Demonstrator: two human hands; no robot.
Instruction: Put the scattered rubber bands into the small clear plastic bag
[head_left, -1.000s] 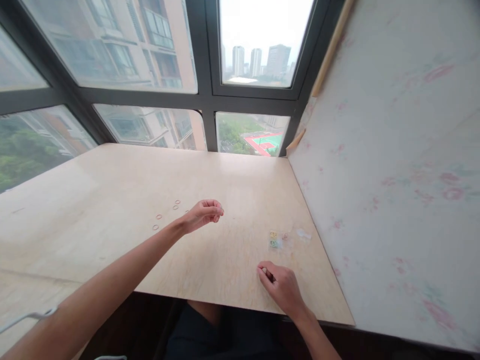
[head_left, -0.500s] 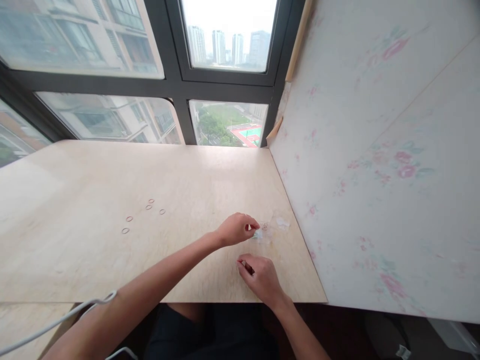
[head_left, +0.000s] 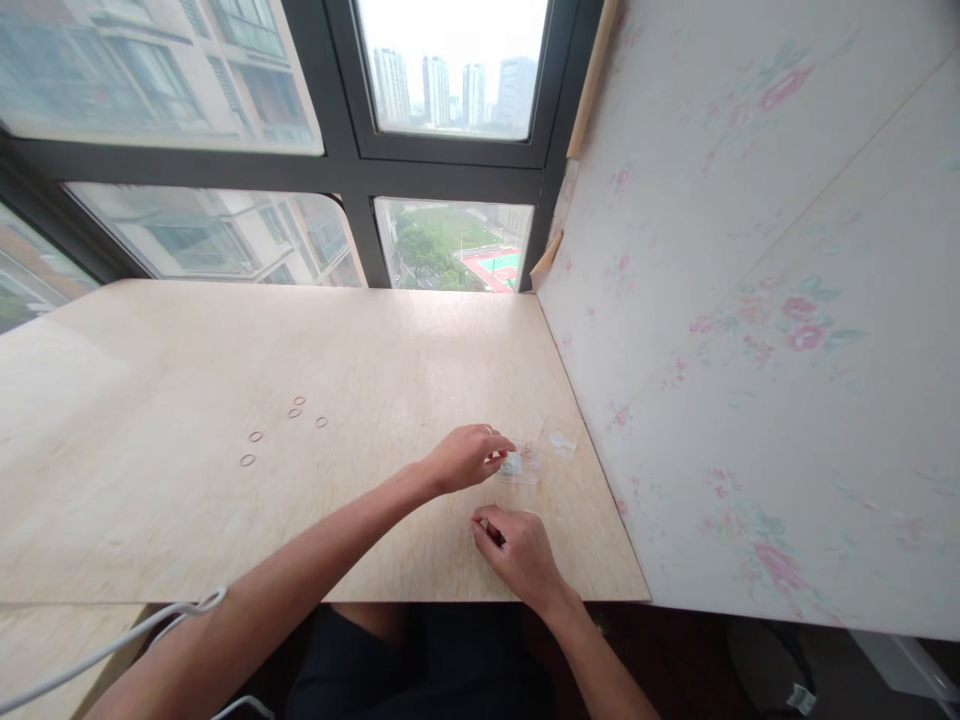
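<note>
My left hand (head_left: pixel 466 456) reaches across the pale wooden table (head_left: pixel 187 520) to a small clear packet of coloured rubber bands (head_left: pixel 517 464). Its fingertips are pinched together at the packet's left edge, on something red that I cannot make out. My right hand (head_left: pixel 517 548) rests closed near the table's front edge, just below the left hand. A thin dark thing shows between its thumb and fingers. Several small rubber bands (head_left: pixel 289 425) lie loose on the table to the left.
A second scrap of clear plastic (head_left: pixel 562 443) lies right of the packet, near the flowered wall panel (head_left: pixel 750 330) that borders the table's right side. Dark-framed windows (head_left: pixel 352 180) run along the back. A white cable (head_left: pixel 112 645) hangs at the lower left.
My left hand swung from the middle of the table, by the loose bands, rightward to the clear packet. My right hand stayed closed at the front edge. The camera turned right.
</note>
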